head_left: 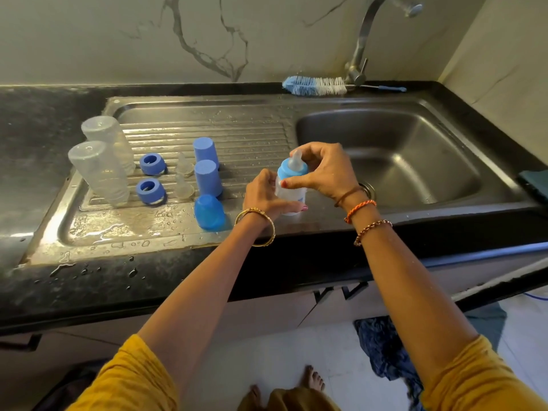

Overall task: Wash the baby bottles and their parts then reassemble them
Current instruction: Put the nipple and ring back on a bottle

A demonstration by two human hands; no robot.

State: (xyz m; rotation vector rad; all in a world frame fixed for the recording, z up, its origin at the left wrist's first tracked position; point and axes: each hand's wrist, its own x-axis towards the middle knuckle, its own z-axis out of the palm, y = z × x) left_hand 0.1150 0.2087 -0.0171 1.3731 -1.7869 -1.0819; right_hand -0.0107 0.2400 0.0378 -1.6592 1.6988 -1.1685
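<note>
Head view: reassembly underway. Left grip [267, 192] clasps the bottle [289, 191] upright; right grip [321, 170] curls round its blue ring [289, 169], probably tightening. Next, likely the cap [209, 213], lying left of both grips.

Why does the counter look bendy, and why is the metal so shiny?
Head view: the wide-angle lens bows the counter edge and draining board; light glares off the wet steel near the puddles; the bottle in the left hand and right hand looks slightly soft, and the faucet soft.
</note>
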